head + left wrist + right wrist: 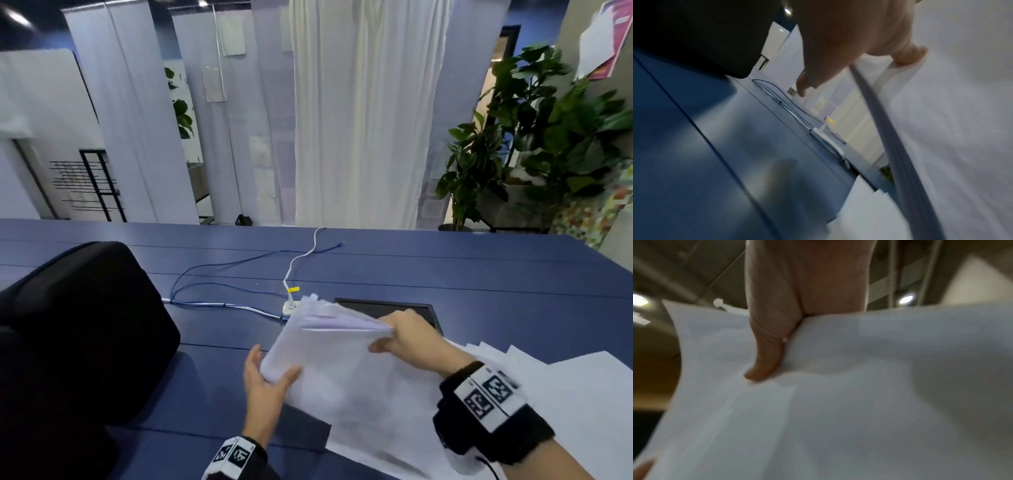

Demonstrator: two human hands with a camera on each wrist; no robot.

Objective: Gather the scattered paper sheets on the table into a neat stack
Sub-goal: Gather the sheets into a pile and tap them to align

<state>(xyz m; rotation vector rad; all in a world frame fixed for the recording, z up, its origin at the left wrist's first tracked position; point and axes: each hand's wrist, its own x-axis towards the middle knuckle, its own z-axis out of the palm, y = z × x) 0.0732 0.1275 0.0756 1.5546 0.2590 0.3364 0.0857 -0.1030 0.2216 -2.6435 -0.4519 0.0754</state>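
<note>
A bundle of white paper sheets [342, 370] [951, 129] [859, 402] is lifted and tilted above the blue table [462, 274]. My right hand [400, 339] [797, 305] pinches its far right edge, where the sheets fan apart a little. My left hand [274, 377] [838, 48] holds the near left corner, with the thumb on top and the fingers behind the edge. More loose sheets [582, 387] [865, 207] lie overlapping on the table under and to the right of the bundle.
A large black padded object [78, 325] fills the table's left side. Blue and white cables [222, 274] run to a white plug [291, 306] just beyond the bundle. A black recessed panel [387, 306] sits behind my right hand. Potted plants [548, 137] stand past the far right edge.
</note>
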